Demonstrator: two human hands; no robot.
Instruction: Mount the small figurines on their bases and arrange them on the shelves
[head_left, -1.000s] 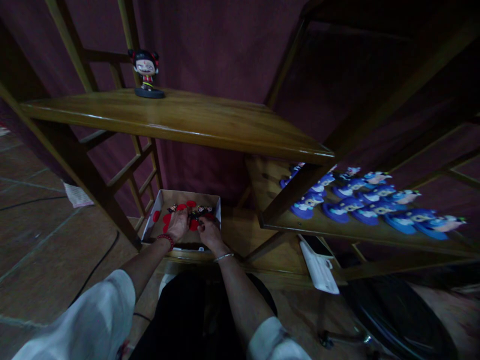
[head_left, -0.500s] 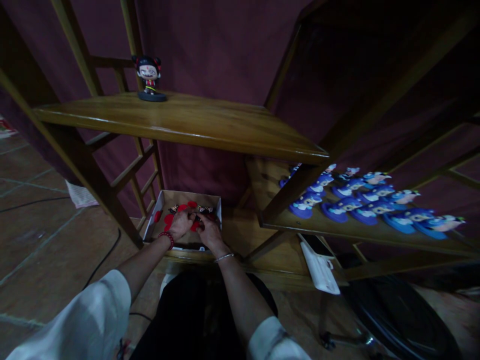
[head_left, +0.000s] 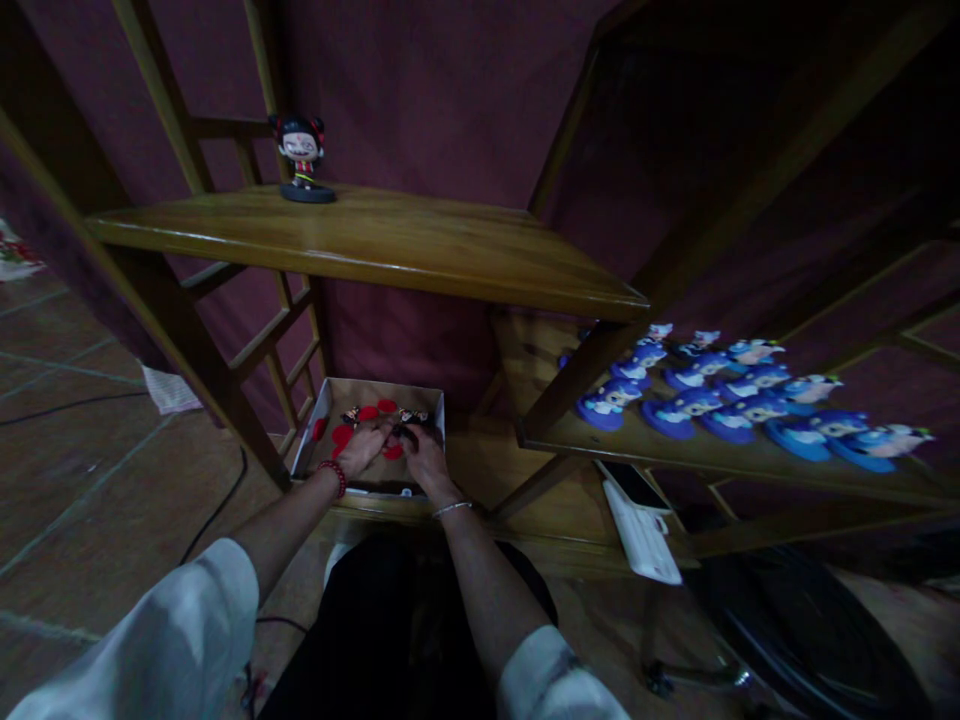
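A shallow box (head_left: 327, 403) with white edges stands on the low wooden board. Inside it lie several red discs (head_left: 343, 436) and small dark figures (head_left: 414, 417). My left hand (head_left: 364, 448), with a red bead bracelet at the wrist, reaches into the box, its fingers closed near the middle. Beside it, fingertips almost meeting, my right hand (head_left: 425, 458) is closed too, a silver bracelet at its wrist. Something small and dark shows between the two hands; the fingers partly hide it and I cannot make out what it is.
Above the box, a black-haired figurine (head_left: 302, 155) stands on a wooden shelf (head_left: 390, 240). Rows of blue figurines (head_left: 739, 415) fill the right shelf. A phone (head_left: 634, 485) and a white object (head_left: 643, 540) lie below it. A black round seat (head_left: 802, 630) is at lower right.
Both hands stay in the box; my right hand has shifted slightly right, and the dark thing between the fingers shows more. The whole view has moved a little.
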